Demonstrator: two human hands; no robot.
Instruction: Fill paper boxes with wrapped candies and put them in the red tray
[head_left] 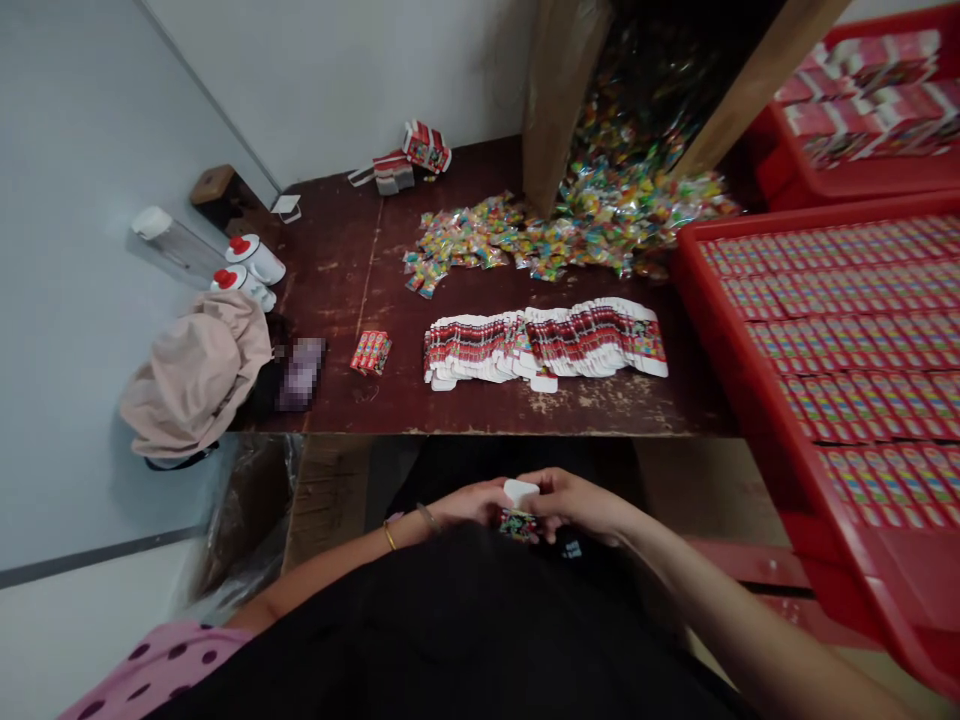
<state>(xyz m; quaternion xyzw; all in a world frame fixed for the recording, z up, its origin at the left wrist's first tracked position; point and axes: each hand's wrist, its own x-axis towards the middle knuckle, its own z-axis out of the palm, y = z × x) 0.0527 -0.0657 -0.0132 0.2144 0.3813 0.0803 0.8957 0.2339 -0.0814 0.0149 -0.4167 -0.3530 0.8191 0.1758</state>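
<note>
Just in front of the table's near edge, my left hand [474, 502] and my right hand [568, 500] both hold one small printed carton [518, 522], its white flap raised between them. The fingers of both hands are closed around its sides. Beyond them on the dark red table [360, 410] lies a long overlapping row of flat red and white cartons [480, 348]. A small red block of printed boxes [371, 352] sits left of that row. Behind the row spreads a pile of wrapped colourful candies [555, 240].
Red trays [817, 500] filled with boxes stand at the right. Wooden posts [559, 100] rise at the back. White jars [255, 258], a clear bottle [176, 245] and a beige cloth [199, 375] are at the left. More cartons [426, 147] rest near the wall.
</note>
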